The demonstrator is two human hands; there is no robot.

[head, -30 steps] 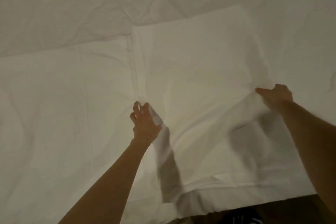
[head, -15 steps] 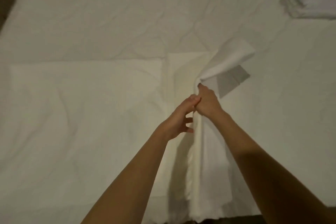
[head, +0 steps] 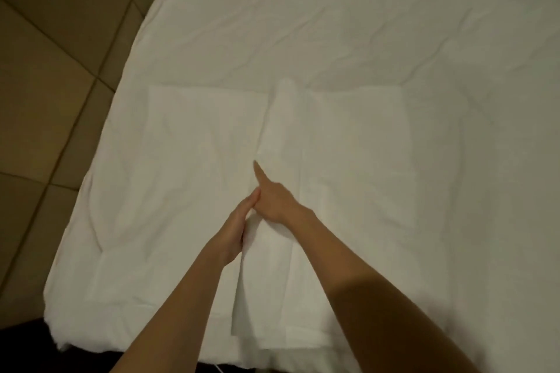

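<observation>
Cloth [head: 272, 281], white and folded lengthwise, lies flat on the bed [head: 303, 24], running from its near edge toward the middle. The right hand [head: 274, 201] presses down on the fold, forefinger stretched forward; its other fingers cannot be made out. The left hand [head: 235, 230] stands edge-on against the fold's left side, fingers [head: 251, 200] straight and pressed together, touching the right hand. Tiled floor [head: 60, 70] shows past the bed's left edge.

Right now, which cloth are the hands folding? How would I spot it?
Find the white bed by the tiled floor. A cloth lies on its near half, and the folded strip runs down its middle. It is the only raised layer, touched by the left hand and right hand.
</observation>
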